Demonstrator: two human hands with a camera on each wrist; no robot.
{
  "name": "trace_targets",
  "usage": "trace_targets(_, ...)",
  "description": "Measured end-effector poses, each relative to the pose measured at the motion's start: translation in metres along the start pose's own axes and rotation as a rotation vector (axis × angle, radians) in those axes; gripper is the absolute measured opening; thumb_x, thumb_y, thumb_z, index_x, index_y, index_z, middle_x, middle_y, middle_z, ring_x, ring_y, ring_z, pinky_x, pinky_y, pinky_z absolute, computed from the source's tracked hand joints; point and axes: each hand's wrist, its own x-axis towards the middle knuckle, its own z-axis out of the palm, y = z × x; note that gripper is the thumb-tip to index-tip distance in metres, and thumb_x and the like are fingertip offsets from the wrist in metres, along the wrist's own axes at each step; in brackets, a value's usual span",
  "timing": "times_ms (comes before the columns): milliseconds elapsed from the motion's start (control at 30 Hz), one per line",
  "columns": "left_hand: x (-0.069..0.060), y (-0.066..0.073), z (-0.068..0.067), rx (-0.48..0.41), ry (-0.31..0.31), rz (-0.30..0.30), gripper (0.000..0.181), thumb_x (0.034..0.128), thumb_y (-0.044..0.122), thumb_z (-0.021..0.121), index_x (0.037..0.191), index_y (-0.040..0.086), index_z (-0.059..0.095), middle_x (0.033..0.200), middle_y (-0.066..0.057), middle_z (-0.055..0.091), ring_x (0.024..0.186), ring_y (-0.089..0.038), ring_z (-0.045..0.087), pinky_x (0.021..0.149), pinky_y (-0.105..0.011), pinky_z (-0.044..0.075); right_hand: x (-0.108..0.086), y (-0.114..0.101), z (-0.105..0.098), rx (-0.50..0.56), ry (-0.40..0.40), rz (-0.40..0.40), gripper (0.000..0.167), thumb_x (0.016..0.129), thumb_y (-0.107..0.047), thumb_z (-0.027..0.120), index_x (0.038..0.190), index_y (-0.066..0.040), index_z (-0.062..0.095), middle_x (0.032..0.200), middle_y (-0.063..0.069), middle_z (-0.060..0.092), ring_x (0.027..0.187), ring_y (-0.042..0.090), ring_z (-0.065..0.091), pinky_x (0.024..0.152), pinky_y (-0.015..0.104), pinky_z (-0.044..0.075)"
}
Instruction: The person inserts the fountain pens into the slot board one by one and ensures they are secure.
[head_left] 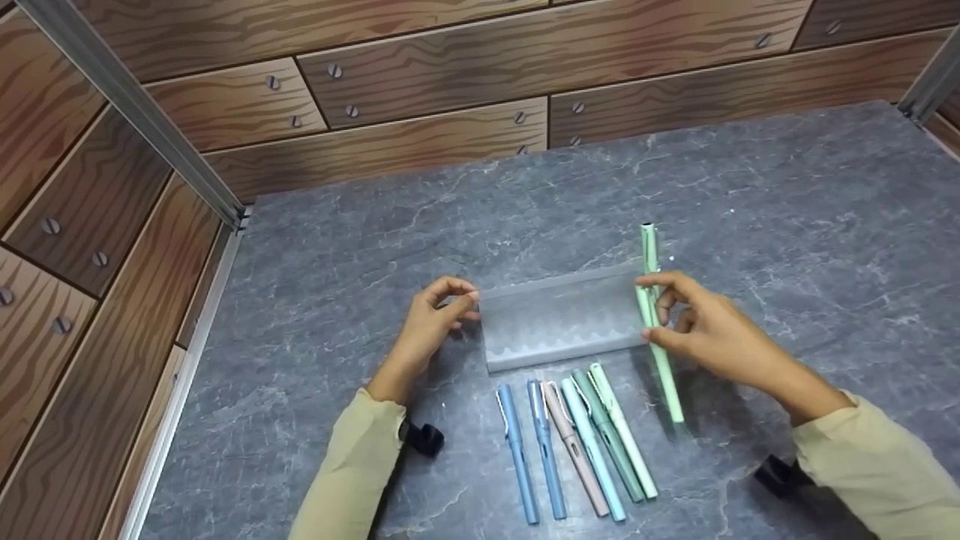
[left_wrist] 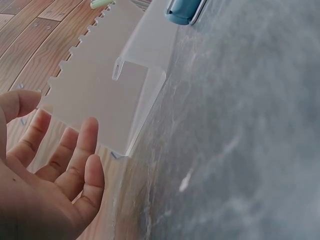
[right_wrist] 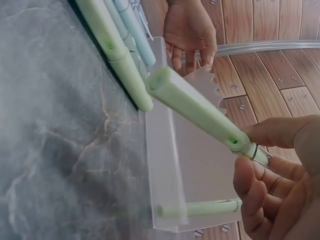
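Observation:
A translucent plastic pen stand (head_left: 562,319) with a notched edge and folded front lip sits on the table. My left hand (head_left: 439,311) pinches its left back corner between thumb and index finger, the other fingers loosely bent, as the left wrist view shows. In my right hand (head_left: 697,322), thumb and fingers grip a light green pen (right_wrist: 197,110) near its clip, above the stand's right end. Another light green pen (right_wrist: 210,207) lies across the stand at that end, partly seen through the lip. Several capped pens (head_left: 574,442) in blue, brown and green lie in front.
The grey marbled table (head_left: 360,247) extends around the stand. Wood-patterned panels (head_left: 420,82) close off the back and left, with a metal post (head_left: 142,112) at the left corner. Black wrist mounts (head_left: 424,439) hang below both sleeves.

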Motion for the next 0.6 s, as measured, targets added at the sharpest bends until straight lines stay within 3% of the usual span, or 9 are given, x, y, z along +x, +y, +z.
trace_targets(300, -0.001, -0.002, 0.001, -0.003, 0.022, -0.005, 0.014, 0.0905, 0.019, 0.063, 0.099, 0.008, 0.065, 0.101, -0.005, 0.064, 0.083, -0.017, 0.069, 0.071, -0.03, 0.048, 0.013, -0.009, 0.0, -0.147, 0.15, -0.091, 0.057, 0.082, -0.002, 0.072, 0.133, -0.01, 0.048, 0.089, 0.001, 0.055, 0.056, 0.002, 0.048, 0.047, 0.022, 0.042)
trace_targets(467, 0.0, -0.002, 0.001, -0.002, 0.027, 0.016, 0.012, 0.0895, 0.017, 0.064, 0.097, 0.008, 0.065, 0.089, 0.001, 0.064, 0.086, -0.023, 0.064, 0.069, -0.03, 0.044, 0.022, -0.01, -0.001, -0.208, 0.189, -0.09, 0.057, 0.083, -0.005, 0.072, 0.134, -0.011, 0.048, 0.091, 0.0, 0.056, 0.058, 0.003, 0.049, 0.047, 0.022, 0.041)
trace_targets(600, 0.0, -0.001, 0.002, 0.008, 0.026, 0.029, 0.013, 0.0892, 0.017, 0.064, 0.098, 0.007, 0.065, 0.089, -0.001, 0.065, 0.087, -0.025, 0.063, 0.067, -0.029, 0.042, 0.027, -0.01, -0.002, -0.205, 0.21, -0.088, 0.056, 0.085, -0.006, 0.071, 0.135, -0.013, 0.047, 0.091, -0.001, 0.055, 0.056, 0.006, 0.048, 0.046, 0.023, 0.04)
